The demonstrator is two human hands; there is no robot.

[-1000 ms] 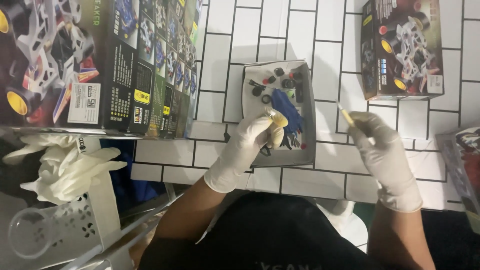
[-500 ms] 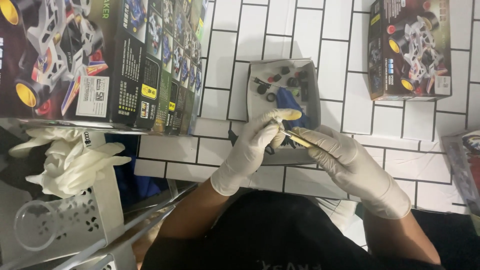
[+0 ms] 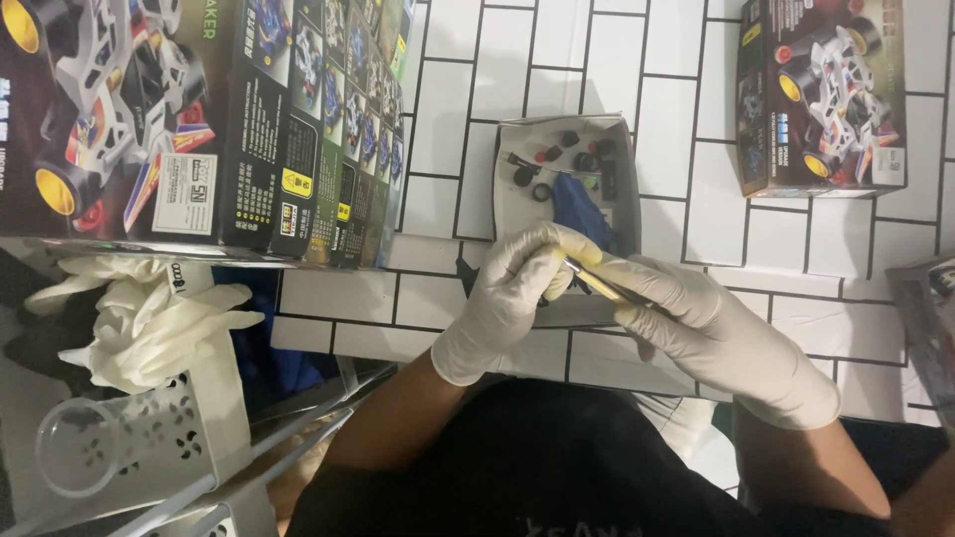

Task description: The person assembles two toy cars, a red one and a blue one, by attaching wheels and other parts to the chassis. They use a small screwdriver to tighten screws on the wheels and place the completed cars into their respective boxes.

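My left hand [image 3: 512, 298], in a white latex glove, is closed around a small part I cannot identify. My gloved right hand [image 3: 696, 323] pinches a thin yellow-handled tool [image 3: 595, 282], tip meeting the left fingers at 9 o'clock, which suits steadying the part while it is worked. At 12 o'clock sits the shallow grey cardboard tray [image 3: 622, 164] of small black wheels and parts. At 10 o'clock stands a large printed toy-car box [image 3: 189, 129]. Half a second ago the grip matched; one second ago the right hand was well apart.
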